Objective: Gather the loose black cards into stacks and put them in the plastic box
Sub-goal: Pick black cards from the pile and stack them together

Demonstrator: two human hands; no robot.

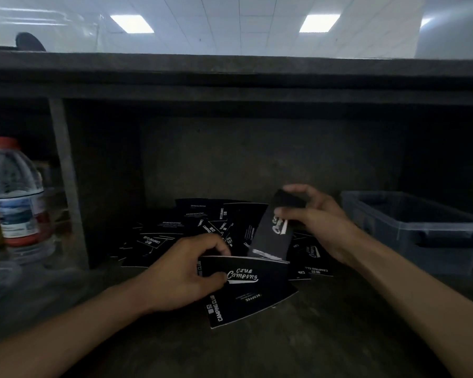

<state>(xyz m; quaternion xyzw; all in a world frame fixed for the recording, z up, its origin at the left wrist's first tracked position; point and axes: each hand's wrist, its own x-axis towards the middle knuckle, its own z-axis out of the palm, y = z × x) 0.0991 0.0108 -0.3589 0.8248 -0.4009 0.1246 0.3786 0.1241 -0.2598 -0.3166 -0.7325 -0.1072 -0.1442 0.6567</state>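
Note:
A pile of loose black cards (191, 227) with white lettering lies spread on the dark shelf floor in the middle. My left hand (186, 276) grips a stack of black cards (257, 290) by its left edge, thumb on top, low over the shelf in front of the pile. My right hand (314, 216) holds a single black card (271, 236) tilted upright above the pile, fingers curled round its top end. The translucent plastic box (421, 230) stands at the right, just beyond my right hand; what lies inside it is hard to make out.
A dark shelf board (230, 85) hangs low overhead. An upright post (66, 181) divides off the left bay, where plastic water bottles (19, 195) stand. The shelf floor (230, 347) in front of the cards is bare.

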